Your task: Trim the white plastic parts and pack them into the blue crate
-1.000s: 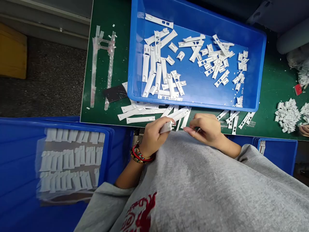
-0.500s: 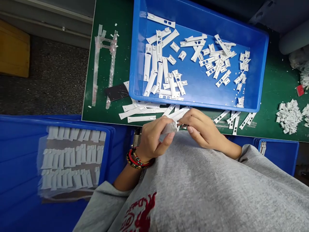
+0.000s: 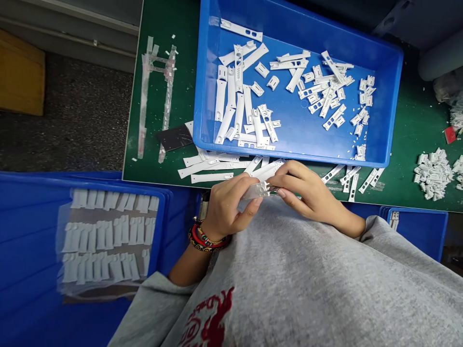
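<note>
My left hand [image 3: 229, 205] pinches a white plastic part [image 3: 257, 190] between thumb and fingers, just in front of the table edge. The part's notched end points right. My right hand [image 3: 307, 193] is closed close beside that end. A thin, dark sliver [image 3: 274, 188] shows at its fingertips, against the part's end; most of it is hidden, and I cannot tell what it is. Behind both hands, long white plastic strips [image 3: 211, 166] lie on the green table.
A large blue tray [image 3: 289, 155] on the table [image 3: 159, 173] holds many loose white parts. To the left, a blue crate [image 3: 161, 231] contains rows of white pieces. A pile of small white parts [image 3: 434, 173] lies at the right, above another blue bin [image 3: 421, 231].
My right hand has shifted very slightly, and the thin sliver at its fingertips now shows more clearly at the part's end. The left hand keeps its hold.
</note>
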### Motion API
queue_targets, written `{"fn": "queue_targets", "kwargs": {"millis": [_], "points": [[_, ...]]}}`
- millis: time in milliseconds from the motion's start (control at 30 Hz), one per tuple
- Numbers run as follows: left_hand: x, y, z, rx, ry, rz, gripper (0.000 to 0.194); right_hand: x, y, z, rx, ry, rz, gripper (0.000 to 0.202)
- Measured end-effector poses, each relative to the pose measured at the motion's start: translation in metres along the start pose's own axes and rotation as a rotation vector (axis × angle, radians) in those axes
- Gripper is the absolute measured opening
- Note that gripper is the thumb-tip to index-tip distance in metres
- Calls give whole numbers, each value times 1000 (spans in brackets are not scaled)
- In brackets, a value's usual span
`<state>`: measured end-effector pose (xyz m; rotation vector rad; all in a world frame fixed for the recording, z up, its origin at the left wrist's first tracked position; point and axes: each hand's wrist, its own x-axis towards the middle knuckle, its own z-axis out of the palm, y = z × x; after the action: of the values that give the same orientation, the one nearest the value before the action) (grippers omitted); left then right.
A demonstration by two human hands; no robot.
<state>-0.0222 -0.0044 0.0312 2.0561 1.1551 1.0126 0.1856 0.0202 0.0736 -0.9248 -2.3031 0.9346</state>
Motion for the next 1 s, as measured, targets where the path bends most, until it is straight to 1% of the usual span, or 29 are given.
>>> {"fn": "queue_targets", "kwargs": {"millis": [67,133,200,300,367,400,467,600,800,900,1000], "points": [[-1,0,0,-7,1,-5,22,0,0,0,-8,3,-2,31],[-1,-1,0,-21,2,-10,22,-1,0,2,-48,36,-10,28],[-2,-1,0,-39,-2,-13,23,-2,1,6,-119,104,7,25],[-4,0,0,-62,-31,-9,25,-2,3,9,-216,230,91,23],[-4,0,1,-77,-55,-19,25,-2,2,9,-231,279,131,23],[-4,1,1,-79,-59,-29,25,-1,1,8,-216,281,132,24],[-4,1,1,-69,-47,-41,24,-1,-2,6,-143,232,104,27],[-2,-1,0,-29,-23,-22,25,-4,-6,6,-22,60,54,37],[-3,-3,1,38,-18,10,29,-3,-5,12,-44,-72,167,40],[-2,-4,2,80,-15,34,27,-1,-5,13,-53,-123,224,42],[-1,-4,3,124,-17,76,29,1,-5,13,-44,-173,260,42]]}}
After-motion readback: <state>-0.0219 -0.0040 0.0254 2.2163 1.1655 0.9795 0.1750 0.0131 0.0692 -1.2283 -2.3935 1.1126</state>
